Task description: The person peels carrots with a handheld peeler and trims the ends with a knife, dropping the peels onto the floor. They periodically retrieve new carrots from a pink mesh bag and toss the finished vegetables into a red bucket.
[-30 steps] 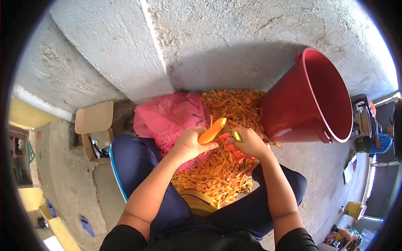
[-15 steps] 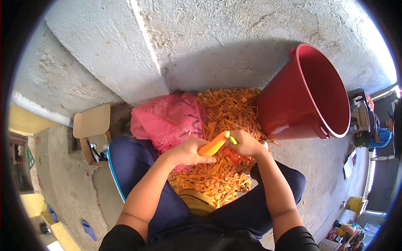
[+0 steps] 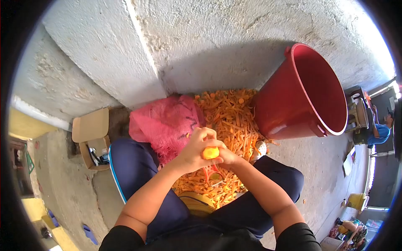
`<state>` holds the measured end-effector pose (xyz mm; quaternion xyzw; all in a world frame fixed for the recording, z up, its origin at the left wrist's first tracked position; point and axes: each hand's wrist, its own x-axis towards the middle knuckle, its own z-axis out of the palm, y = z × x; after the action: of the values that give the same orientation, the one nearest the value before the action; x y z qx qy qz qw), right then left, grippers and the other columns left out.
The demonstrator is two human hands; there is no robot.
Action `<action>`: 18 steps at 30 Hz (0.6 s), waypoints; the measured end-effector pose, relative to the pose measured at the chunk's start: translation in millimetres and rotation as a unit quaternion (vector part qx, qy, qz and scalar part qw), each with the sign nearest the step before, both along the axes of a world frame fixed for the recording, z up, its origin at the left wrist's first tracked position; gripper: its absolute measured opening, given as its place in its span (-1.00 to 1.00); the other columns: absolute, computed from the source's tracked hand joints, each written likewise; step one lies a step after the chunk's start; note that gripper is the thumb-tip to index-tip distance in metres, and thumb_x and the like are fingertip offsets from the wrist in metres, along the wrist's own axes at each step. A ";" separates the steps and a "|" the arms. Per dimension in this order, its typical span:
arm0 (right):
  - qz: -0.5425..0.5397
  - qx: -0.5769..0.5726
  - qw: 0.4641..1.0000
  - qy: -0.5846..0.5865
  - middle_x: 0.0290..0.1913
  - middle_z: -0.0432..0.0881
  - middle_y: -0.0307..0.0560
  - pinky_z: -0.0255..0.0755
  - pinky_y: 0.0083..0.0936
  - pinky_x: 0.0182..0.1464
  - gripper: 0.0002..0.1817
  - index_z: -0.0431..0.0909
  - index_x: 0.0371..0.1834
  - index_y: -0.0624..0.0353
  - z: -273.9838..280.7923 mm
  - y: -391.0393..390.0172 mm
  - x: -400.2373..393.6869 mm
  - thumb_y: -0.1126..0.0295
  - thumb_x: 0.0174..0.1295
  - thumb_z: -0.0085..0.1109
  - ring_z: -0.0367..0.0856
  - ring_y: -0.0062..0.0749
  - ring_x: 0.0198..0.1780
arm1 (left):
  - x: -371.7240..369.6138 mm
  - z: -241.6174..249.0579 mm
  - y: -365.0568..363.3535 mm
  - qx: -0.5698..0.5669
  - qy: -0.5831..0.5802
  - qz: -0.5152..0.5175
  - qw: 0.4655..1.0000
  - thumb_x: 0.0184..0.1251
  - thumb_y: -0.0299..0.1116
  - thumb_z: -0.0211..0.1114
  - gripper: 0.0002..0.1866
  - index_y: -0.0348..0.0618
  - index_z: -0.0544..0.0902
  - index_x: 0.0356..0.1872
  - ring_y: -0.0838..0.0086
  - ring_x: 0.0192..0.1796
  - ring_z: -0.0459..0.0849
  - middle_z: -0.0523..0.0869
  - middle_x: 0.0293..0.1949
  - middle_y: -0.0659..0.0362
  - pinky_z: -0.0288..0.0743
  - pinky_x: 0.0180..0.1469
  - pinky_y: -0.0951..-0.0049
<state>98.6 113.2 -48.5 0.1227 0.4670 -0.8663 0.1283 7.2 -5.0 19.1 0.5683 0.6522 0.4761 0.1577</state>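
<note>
My left hand is closed around an orange carrot, whose bare end faces up toward me. Close against it, my right hand is curled, its fingers partly hidden behind the carrot and the left hand. The tool with a yellow-green handle that showed in this hand half a second ago is now out of sight. Below both hands lies a heap of orange carrot peelings, spread between my legs. A red plastic piece with openings rests on the peelings just under my hands.
A pink mesh sack lies against the wall. To the right, a large dark-red bucket leans tilted. An open cardboard box holding small items sits at left. A person in blue is at far right, another person lower right.
The carrot has turned from lying slantwise to pointing end-on toward me. My right hand has moved left and down against the left hand, and the yellow-green handle has gone from view.
</note>
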 end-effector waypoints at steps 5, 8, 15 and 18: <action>-0.074 -0.219 0.972 -0.034 -0.16 0.51 -0.11 0.44 -0.44 -0.15 -0.68 0.34 0.00 0.16 0.5 22.5 -5.2 0.38 0.16 -0.15 0.52 -0.40 -0.18 | -8.3 3.3 -9.0 0.007 -0.067 -0.014 0.998 -0.15 -0.36 0.36 -0.54 -0.07 0.48 -0.10 0.33 0.01 0.30 0.35 -0.16 0.14 0.19 0.07 0.38; -0.168 -0.203 0.962 -0.069 -0.22 0.54 -0.07 0.44 -0.36 -0.13 -0.72 0.39 -0.09 0.23 -9.0 42.3 -5.3 0.36 0.21 -0.19 0.52 -0.35 -0.20 | -13.1 19.6 -19.3 -0.034 -0.124 -0.054 0.990 -0.11 -0.45 0.33 -0.43 -0.15 0.36 0.04 0.42 0.08 0.33 0.35 -0.03 0.13 0.21 0.12 0.46; -0.192 -0.009 0.980 -0.052 -0.29 0.56 -0.06 0.42 -0.46 -0.16 -0.79 0.43 -0.18 0.29 31.8 31.1 -7.2 0.41 0.20 -0.12 0.54 -0.37 -0.27 | -11.2 -1.0 -26.5 -0.194 -0.299 -0.044 0.933 -0.01 -0.46 0.28 -0.40 -0.25 0.24 0.10 0.55 -0.14 0.46 0.45 -0.14 0.19 0.36 -0.07 0.53; -0.191 0.182 0.962 -0.067 -0.32 0.58 -0.09 0.35 -0.58 -0.18 -0.79 0.48 -0.22 0.32 27.7 12.4 -5.6 0.44 0.17 -0.07 0.50 -0.50 -0.30 | 1.5 -14.1 -22.7 -0.212 -0.184 0.026 0.960 0.02 -0.37 0.28 -0.53 -0.27 0.31 -0.06 0.46 -0.17 0.48 0.49 -0.23 0.09 0.35 -0.10 0.48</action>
<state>92.9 125.6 -20.8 0.2887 0.5748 -0.7650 -0.0327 8.7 -27.8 5.0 0.4072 0.7127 0.4275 0.3789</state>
